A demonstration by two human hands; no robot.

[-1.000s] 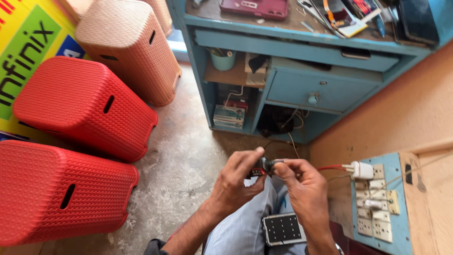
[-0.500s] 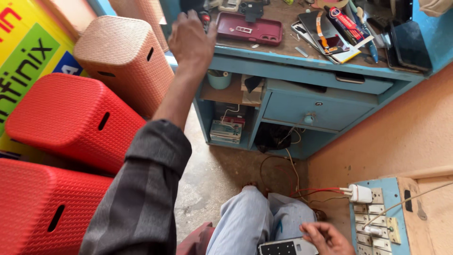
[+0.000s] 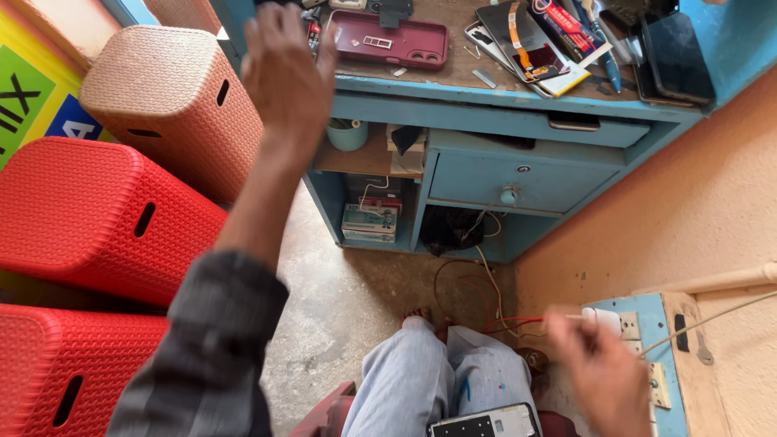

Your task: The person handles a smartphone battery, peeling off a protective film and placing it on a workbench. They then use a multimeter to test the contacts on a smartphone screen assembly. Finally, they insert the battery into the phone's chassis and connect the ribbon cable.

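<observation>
While the left hand is raised open-gripped, holding nothing, beside the maroon phone case on the bench, the blurred right hand's grip cannot be told.

Place: small phone-repair workshop | Evidence: blue workbench strewn with phone parts and tools | loose wires | wall socket board | stacked red plastic stools
</observation>
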